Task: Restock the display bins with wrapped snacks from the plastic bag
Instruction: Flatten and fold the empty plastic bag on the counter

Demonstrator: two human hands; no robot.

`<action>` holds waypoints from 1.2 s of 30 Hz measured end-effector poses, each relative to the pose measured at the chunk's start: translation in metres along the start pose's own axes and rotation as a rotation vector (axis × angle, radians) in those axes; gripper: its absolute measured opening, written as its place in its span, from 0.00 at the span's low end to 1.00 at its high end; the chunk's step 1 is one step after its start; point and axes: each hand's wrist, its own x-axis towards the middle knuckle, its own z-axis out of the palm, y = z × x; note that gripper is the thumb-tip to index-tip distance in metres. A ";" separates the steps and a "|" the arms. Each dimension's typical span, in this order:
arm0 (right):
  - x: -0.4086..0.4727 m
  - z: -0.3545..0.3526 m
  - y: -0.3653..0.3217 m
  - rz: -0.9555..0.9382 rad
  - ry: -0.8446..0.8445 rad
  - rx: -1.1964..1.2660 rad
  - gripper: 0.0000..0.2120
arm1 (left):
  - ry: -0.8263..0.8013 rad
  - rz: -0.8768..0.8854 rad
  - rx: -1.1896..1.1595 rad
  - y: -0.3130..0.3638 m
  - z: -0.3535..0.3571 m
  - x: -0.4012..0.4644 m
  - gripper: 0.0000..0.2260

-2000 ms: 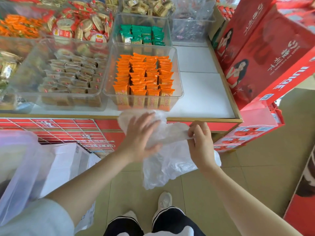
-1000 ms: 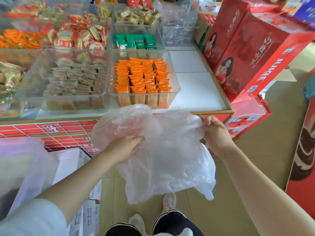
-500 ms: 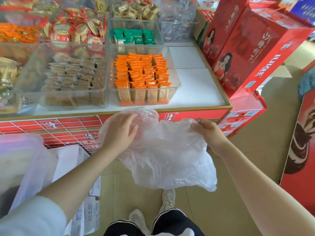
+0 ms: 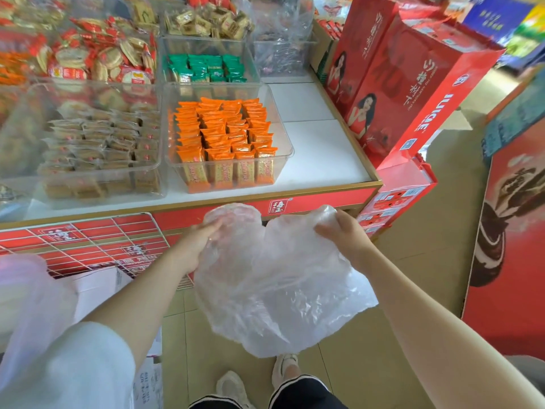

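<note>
The white-topped display counter with a red front is lying straight ahead of the person and above the hands. On it, the clear rectangular plastic bin of orange-wrapped snacks is standing nearest the hands, its long axis running away from the viewer and its rows looking full to the front wall. Below the counter edge, the thin translucent plastic bag is hanging slack between both hands, appearing empty. The left hand is gripping the bag's upper left edge, fingers curled into the film. The right hand is pinching the upper right edge, bunching it. Both hands are sitting about equally near the bin, the bag spreading wide between them.
</note>
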 end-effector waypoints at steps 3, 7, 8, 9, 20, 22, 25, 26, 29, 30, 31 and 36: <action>0.008 -0.010 0.020 0.119 0.271 0.096 0.08 | 0.053 0.142 -0.514 -0.004 -0.017 0.011 0.14; 0.013 -0.023 0.037 0.244 0.529 0.149 0.10 | 0.157 0.209 -0.654 -0.005 -0.031 0.002 0.15; 0.016 -0.024 0.040 0.259 0.538 0.179 0.13 | 0.186 0.192 -0.636 -0.006 -0.031 0.002 0.15; 0.016 -0.024 0.039 0.277 0.536 0.230 0.15 | 0.200 0.181 -0.600 -0.005 -0.031 0.003 0.15; 0.017 -0.040 0.004 -0.025 0.060 0.453 0.17 | 0.703 0.060 0.677 -0.017 -0.034 0.004 0.24; 0.018 -0.035 -0.010 -0.058 0.029 0.422 0.18 | 0.542 0.496 0.817 0.003 0.004 -0.007 0.25; 0.023 -0.027 -0.030 -0.145 -0.049 0.333 0.08 | 0.062 0.915 0.837 0.038 0.074 -0.026 0.27; 0.026 -0.028 -0.035 -0.163 -0.073 0.311 0.07 | -0.033 0.976 0.880 0.049 0.094 -0.029 0.30; 0.038 -0.042 -0.050 -0.205 -0.071 0.344 0.10 | -0.218 0.898 0.963 0.078 0.133 -0.020 0.39; 0.044 -0.051 -0.052 -0.222 -0.020 0.367 0.10 | -0.249 0.818 0.971 0.086 0.138 -0.012 0.40; 0.052 -0.062 -0.053 -0.230 0.058 0.371 0.09 | -0.256 0.743 0.987 0.092 0.141 -0.003 0.39; 0.119 -0.132 -0.028 -0.092 0.528 0.417 0.04 | -0.133 0.626 1.403 0.114 0.143 0.042 0.07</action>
